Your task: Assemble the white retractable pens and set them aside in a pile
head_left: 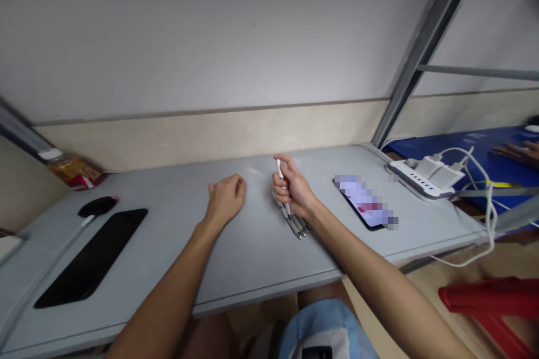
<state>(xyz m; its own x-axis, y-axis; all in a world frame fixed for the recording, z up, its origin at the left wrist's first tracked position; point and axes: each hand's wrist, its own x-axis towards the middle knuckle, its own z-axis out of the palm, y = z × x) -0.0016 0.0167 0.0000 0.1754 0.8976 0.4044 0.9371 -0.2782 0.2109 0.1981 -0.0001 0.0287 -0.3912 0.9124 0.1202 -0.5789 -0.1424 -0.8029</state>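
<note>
My right hand (298,189) is wrapped around a white pen (278,167), which stands nearly upright with its top end near my thumb and index finger. Several grey pens (297,226) lie side by side on the grey table (256,258), just under and in front of that hand, which partly hides them. To the left, my left hand (226,200) rests on the tabletop with its fingers loosely curled in. Nothing shows in it.
Right of my arm lies a lit phone (362,202); beyond it is a power strip (425,176) with white cables. On the left are a black phone (92,258), a black mouse-like object (96,206) and a bottle (76,171). Another person's hand (522,151) is far right.
</note>
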